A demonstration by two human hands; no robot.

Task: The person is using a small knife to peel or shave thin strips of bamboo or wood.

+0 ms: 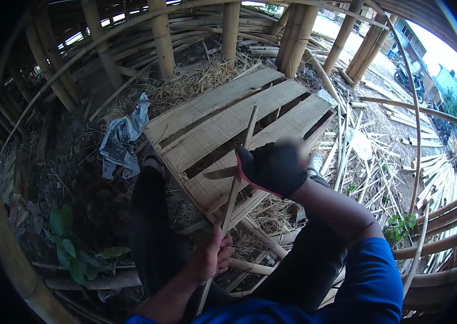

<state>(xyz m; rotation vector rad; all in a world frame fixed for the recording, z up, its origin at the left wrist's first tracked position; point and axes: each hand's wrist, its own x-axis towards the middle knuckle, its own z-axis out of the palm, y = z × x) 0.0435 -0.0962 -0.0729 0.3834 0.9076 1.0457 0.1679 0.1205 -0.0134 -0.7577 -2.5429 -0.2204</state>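
Observation:
My bare left hand (215, 254) is wrapped round the lower part of a long, narrow bamboo strip (233, 195). The strip slants up and away from me, over a slatted wooden crate (201, 143) between my legs. My right hand (271, 168), in a dark glove with red trim, is closed at the strip's upper part. A knife blade (218, 174) sticks out leftward from beside the glove and crosses the strip. The knife's handle is hidden in the glove.
Crumpled newspaper (124, 139) lies left of the crate, and a leafy plant (66, 245) grows at lower left. Bamboo posts (162, 40) stand behind the crate, amid straw. Split bamboo strips (436, 181) are piled at right, near curved bamboo rails (439, 242).

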